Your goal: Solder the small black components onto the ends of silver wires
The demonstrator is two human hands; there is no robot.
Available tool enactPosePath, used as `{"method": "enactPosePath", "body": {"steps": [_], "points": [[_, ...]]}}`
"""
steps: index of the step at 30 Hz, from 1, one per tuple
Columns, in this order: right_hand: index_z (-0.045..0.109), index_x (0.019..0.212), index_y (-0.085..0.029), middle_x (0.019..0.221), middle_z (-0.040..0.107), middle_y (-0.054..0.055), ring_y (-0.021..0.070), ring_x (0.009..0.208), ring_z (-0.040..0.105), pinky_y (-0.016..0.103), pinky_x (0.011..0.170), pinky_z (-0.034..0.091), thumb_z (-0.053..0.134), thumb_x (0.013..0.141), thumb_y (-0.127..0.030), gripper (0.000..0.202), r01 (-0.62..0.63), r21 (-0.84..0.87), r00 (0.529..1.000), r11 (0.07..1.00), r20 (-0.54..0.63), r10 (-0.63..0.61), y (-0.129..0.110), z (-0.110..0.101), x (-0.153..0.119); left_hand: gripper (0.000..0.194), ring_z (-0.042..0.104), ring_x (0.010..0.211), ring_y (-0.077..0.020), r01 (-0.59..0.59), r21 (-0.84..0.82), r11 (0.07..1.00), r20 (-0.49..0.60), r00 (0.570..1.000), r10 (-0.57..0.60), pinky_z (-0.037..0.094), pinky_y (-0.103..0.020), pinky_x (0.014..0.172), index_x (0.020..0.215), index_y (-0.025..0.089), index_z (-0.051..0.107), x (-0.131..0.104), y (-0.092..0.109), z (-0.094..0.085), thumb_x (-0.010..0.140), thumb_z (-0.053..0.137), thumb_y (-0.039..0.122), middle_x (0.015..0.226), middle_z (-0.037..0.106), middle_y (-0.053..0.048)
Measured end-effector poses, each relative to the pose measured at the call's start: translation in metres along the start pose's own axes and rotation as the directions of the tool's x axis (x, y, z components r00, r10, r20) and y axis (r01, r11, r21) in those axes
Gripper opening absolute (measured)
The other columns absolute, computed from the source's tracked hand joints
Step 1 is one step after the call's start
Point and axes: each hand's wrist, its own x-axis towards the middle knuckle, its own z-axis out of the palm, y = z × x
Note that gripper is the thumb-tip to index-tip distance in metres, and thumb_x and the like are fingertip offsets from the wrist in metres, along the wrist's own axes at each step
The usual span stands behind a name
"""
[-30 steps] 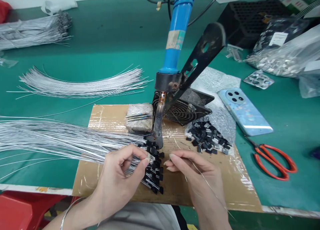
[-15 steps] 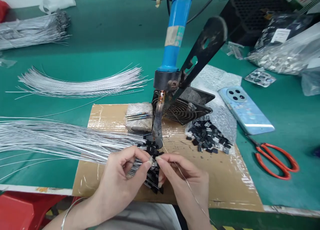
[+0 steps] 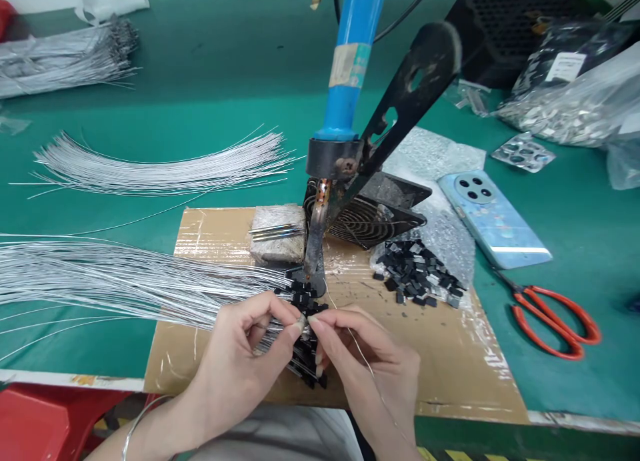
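My left hand (image 3: 250, 367) is closed in a pinch, thumb against index finger. What sits between its fingertips is too small to make out. My right hand (image 3: 370, 367) also pinches, its tips meeting the left ones; its catch is hidden too. A thin silvery wire (image 3: 364, 355) runs up across the right hand toward the iron's tip. Beneath and behind both hands lie black connector ends (image 3: 305, 294) on a bundle of white wires (image 3: 125, 274) that stretches left. Just beyond the fingers, a blue-handled soldering iron (image 3: 350, 81) points down in a black metal stand (image 3: 410, 94).
Under the work lies a cardboard sheet (image 3: 440, 361) bearing a wrapped block (image 3: 277, 247), a black fan (image 3: 370, 217) and a pile of black pieces (image 3: 420, 274). Rightward are a blue phone (image 3: 500, 221) and red-handled scissors (image 3: 575, 344). More white wires (image 3: 165, 174) lie behind.
My right hand's fingertips have shifted slightly left, closer against the left fingertips. The thin wire over the right hand has moved a little. My left hand stays about where it was.
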Motion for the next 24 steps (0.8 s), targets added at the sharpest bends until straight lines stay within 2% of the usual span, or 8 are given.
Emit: {"method": "enactPosePath", "body": {"steps": [8,14,18,24], "points": [[0.082,0.083,-0.028,0.072,0.066,-0.004,0.0069,0.051,0.059,0.018,0.048,0.048,0.077,0.089,-0.021,0.011,0.086,-0.062,0.996,0.994,0.029,-0.084,0.003,-0.002,0.002,0.016,0.06,0.068,-0.0151,0.025,0.007,1.0,0.004,1.0,-0.025,0.032,-0.029,0.055,0.079,0.018,0.067,0.001,0.0,0.0,0.093,0.063,0.025,0.085,0.075,-0.004],[0.082,0.092,-0.029,0.078,0.068,-0.002,0.0091,0.059,0.061,0.019,0.052,0.051,0.075,0.092,-0.02,0.011,0.173,-0.119,0.984,0.978,0.056,-0.167,0.01,-0.007,0.002,0.017,0.067,0.08,-0.0191,0.028,-0.017,0.999,0.01,1.0,-0.028,0.04,-0.029,0.061,0.078,0.018,0.067,0.005,0.0,0.0,0.093,0.064,0.026,0.085,0.075,-0.005],[0.081,0.11,-0.028,0.089,0.071,0.001,0.0124,0.072,0.064,0.022,0.061,0.056,0.073,0.09,-0.013,0.026,0.32,-0.19,0.945,0.928,0.137,-0.298,0.014,-0.015,0.002,0.016,0.068,0.08,-0.0189,0.037,-0.049,0.998,-0.01,0.999,-0.037,0.046,-0.029,0.066,0.08,0.017,0.068,0.006,0.0,0.001,0.093,0.064,0.025,0.086,0.075,-0.005],[0.079,0.117,-0.025,0.09,0.072,0.003,0.0131,0.069,0.064,0.025,0.06,0.056,0.07,0.091,-0.007,0.032,0.448,-0.265,0.884,0.854,0.274,-0.378,0.014,-0.024,0.008,0.015,0.07,0.081,-0.0195,0.04,-0.03,0.999,-0.016,0.999,-0.04,0.047,-0.03,0.066,0.08,0.017,0.068,0.007,0.003,0.002,0.093,0.063,0.025,0.087,0.076,-0.006]]}}
